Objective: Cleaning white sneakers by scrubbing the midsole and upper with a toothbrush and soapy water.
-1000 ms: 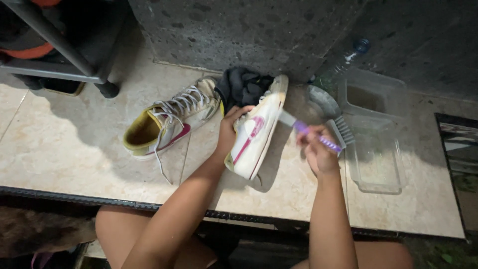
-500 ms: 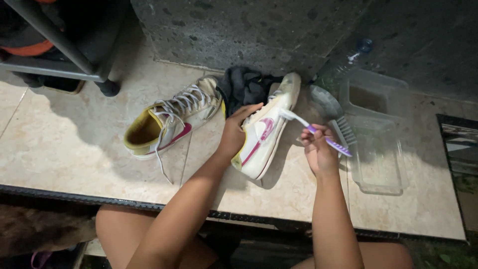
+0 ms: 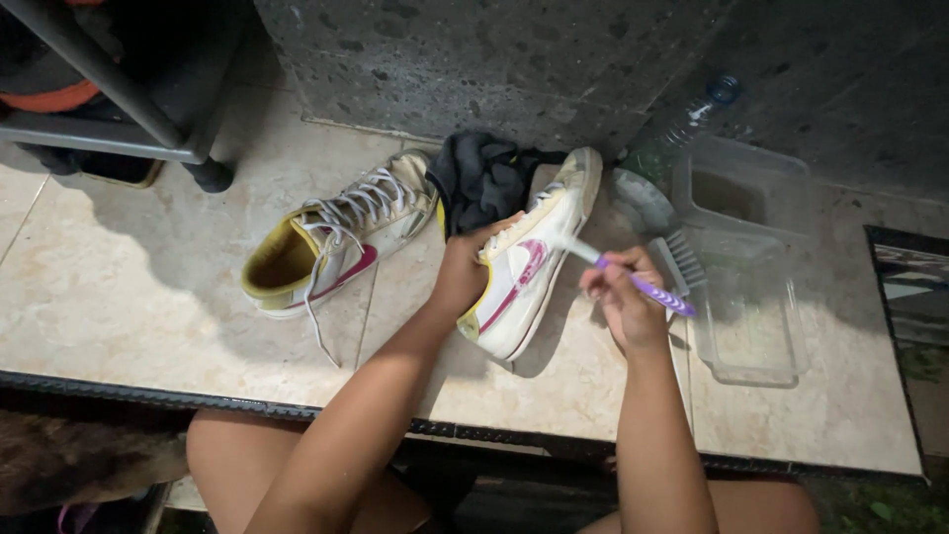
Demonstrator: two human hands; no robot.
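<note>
Left hand [image 3: 463, 272] on white sneaker [image 3: 524, 267], right hand [image 3: 625, 302] with purple toothbrush [image 3: 633, 282].

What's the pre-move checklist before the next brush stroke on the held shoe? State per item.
1. Left hand grips the white and pink shoe: ok.
2. Right hand holds the purple toothbrush: ok.
3. Brush head meets the shoe's side: ok.
4. Shoe rests on the tiled ledge, tilted on its side: ok.
5. Water in the clear plastic container: cannot tell.
6. Scrub brush lies beside the right hand, within reach: ok.
</note>
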